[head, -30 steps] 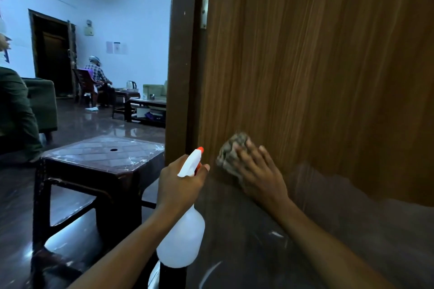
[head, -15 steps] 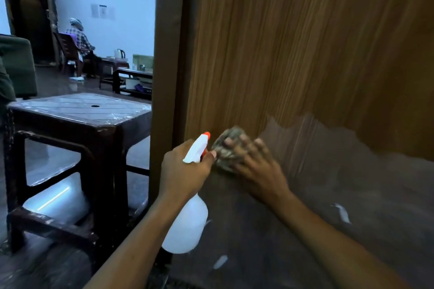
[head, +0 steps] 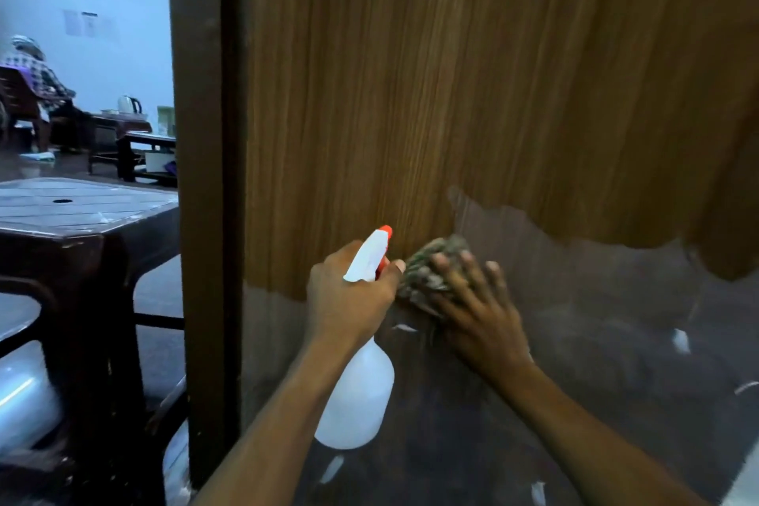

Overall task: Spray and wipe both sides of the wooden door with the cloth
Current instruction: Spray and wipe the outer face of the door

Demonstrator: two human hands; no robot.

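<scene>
Your left hand (head: 349, 292) wrapped round neck of spray bottle (head: 357, 394), nozzle pointing at wooden door (head: 451, 94). Your right hand (head: 472, 308) right next to it, fingers spread flat, pressing cloth (head: 431, 263) on door. Door frame (head: 201, 177) close left of left hand, dark stool (head: 82, 226) past that. Seated person (head: 33, 70) way off left.

Dark plastic stool (head: 82, 214), seated person (head: 33, 74)

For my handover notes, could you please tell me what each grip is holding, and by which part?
The left grip holds the white plastic spray bottle at its neck. The right grip presses a crumpled grey cloth against the brown wooden door.
</scene>
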